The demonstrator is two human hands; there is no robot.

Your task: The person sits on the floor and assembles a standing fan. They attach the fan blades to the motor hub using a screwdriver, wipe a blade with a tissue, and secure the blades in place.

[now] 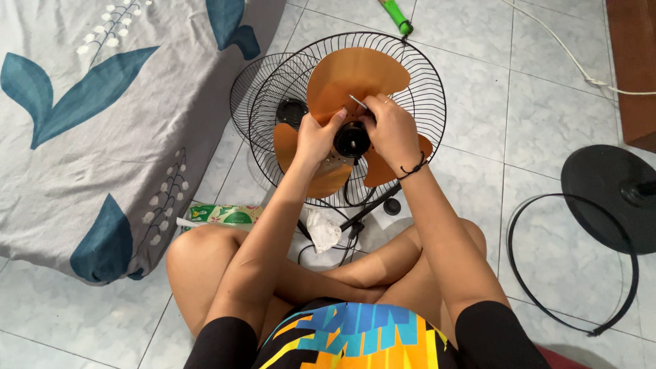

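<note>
Two hands on the fan, both at the black hub (352, 139) of the orange blade (355, 78). Taking the hub as landmark: left hand (316, 135) sits just left of it, fingers curled around the blade root, gripping and bracing. Right hand (391, 130) sits just right of and slightly above it, fingers pinched shut on a thin metal tool (358, 102); the tool's free end sticks out up-left of the hand, and I can't tell where its working tip sits.

The shaft axis through the hub points roughly up at the camera. The blade lies flat in the black wire guard (355, 119), which rings the hub on all sides. Both hands touch the blade assembly, about equally close to the hub.

A second wire guard half (263, 89) lies behind and left of the hub, partly under the first. White crumpled tissue (322, 230) sits below the hub, near the knees. Round black fan base (611, 195) and a loose black ring (574, 263) lie well right. Green-handled tool (396, 15) is above. Grey patterned mattress (102, 130) is far left.

Surface: pale tiled floor (478, 102); person seated cross-legged.
</note>
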